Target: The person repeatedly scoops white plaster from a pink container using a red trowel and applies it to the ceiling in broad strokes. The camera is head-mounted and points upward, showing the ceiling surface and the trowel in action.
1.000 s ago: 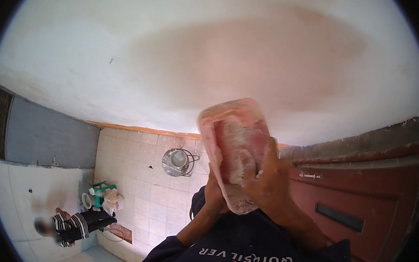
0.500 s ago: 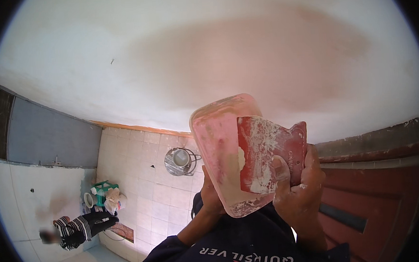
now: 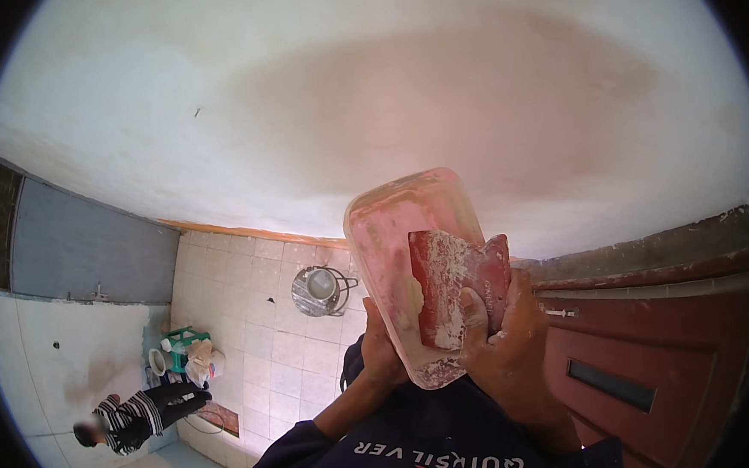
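My left hand (image 3: 383,347) is closed on the near left side of a shallow, translucent pinkish plastic tray (image 3: 371,226), which tilts in front of my chest. Whitish putty smears its inside and near end. In my right hand (image 3: 511,333) is a red plastic putty spreader (image 3: 471,268), thumb on its face and fingers behind. White putty coats much of the spreader's face. Its straight left edge lies over the tray's inside, by a small pale lump of putty (image 3: 417,296). Whether that edge touches the tray, I cannot tell.
Ahead rises a pale wall (image 3: 172,143) with a broad brownish damp-looking patch (image 3: 470,108). Down left on the tiled floor (image 3: 271,360) stands a bucket (image 3: 319,284). Farther left are a green stool (image 3: 184,338) and a person in stripes (image 3: 137,420). A red-brown door (image 3: 630,347) is at right.
My right hand and the spreader have moved left, farther over the tray, and the spreader has tilted. The tray has shifted slightly right.
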Demonstrator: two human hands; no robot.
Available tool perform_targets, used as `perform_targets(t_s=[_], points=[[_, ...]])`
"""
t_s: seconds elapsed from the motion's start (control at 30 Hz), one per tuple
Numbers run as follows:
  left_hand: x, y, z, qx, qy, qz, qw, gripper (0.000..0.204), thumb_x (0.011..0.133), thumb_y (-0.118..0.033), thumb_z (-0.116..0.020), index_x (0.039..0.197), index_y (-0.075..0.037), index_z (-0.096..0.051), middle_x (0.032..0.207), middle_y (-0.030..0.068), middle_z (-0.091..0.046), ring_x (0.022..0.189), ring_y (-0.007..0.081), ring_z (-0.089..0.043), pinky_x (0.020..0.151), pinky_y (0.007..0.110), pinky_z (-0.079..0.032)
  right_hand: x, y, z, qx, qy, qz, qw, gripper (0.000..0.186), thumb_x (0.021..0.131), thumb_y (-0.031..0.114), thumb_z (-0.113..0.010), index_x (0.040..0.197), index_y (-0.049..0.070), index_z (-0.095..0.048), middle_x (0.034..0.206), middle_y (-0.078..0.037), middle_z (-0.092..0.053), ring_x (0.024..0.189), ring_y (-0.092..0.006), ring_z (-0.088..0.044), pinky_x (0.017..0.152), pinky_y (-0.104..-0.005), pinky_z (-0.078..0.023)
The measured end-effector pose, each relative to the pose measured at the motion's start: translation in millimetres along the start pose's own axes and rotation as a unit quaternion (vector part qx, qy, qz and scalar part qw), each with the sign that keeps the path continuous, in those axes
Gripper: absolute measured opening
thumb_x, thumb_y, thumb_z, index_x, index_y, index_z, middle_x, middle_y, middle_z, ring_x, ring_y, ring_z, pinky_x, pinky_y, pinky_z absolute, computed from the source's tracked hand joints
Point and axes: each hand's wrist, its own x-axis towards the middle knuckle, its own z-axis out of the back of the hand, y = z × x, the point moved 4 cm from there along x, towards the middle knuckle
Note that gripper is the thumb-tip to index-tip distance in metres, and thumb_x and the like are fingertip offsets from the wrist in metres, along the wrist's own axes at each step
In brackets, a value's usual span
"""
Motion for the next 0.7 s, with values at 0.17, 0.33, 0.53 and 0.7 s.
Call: perform_targets(t_s=[0.17,0.33,0.53,0.7], points=[[-4,0,25,0.144,-0.056,0.021,0.988,0.058,0.097,-0.043,-0.027,0.141,-0.007,-0.022,0.137,0.014,-0.037,0.124,0.029,-0.041,0.103,0.044,-0.036,1,-3,-8,-0.009,0.023,0.015,1.0,0.03,0.084,0.011,-0.059,0.104,-0.004,-0.041,0.061,-0.026,-0.057,0.057,-0.0419,-0.061,0.047,-0.0445,-0.048],[-6,-2,26,0.123,-0.066,-0.036,0.99,0.044,0.098,-0.024,-0.036,0.137,-0.005,-0.029,0.13,0.0126,-0.045,0.116,0.023,-0.05,0.096,0.036,-0.046,2,-3,-14,-0.01,0.035,0.02,0.999,0.032,0.082,0.007,-0.058,0.105,-0.005,-0.039,0.059,-0.026,-0.056,0.055,-0.0433,-0.06,0.046,-0.046,-0.048],[-7,-7,30,0.216,-0.098,-0.069,0.969,0.044,0.099,-0.023,-0.035,0.138,-0.004,-0.028,0.132,0.0132,-0.043,0.117,0.024,-0.049,0.099,0.037,-0.044,6,-3,-21,0.01,0.06,0.023,0.998,0.035,0.08,0.005,-0.058,0.105,-0.007,-0.037,0.06,-0.027,-0.056,0.055,-0.044,-0.06,0.046,-0.0468,-0.048],[-10,-4,28,0.305,-0.125,-0.029,0.944,0.054,0.099,-0.04,-0.026,0.141,-0.007,-0.022,0.137,0.0136,-0.038,0.124,0.0286,-0.041,0.104,0.043,-0.038,3,-1,-25,0.011,0.045,0.011,0.999,0.024,0.082,0.004,-0.06,0.098,-0.006,-0.044,0.075,-0.024,-0.057,0.067,-0.0391,-0.063,0.056,-0.0377,-0.048]])
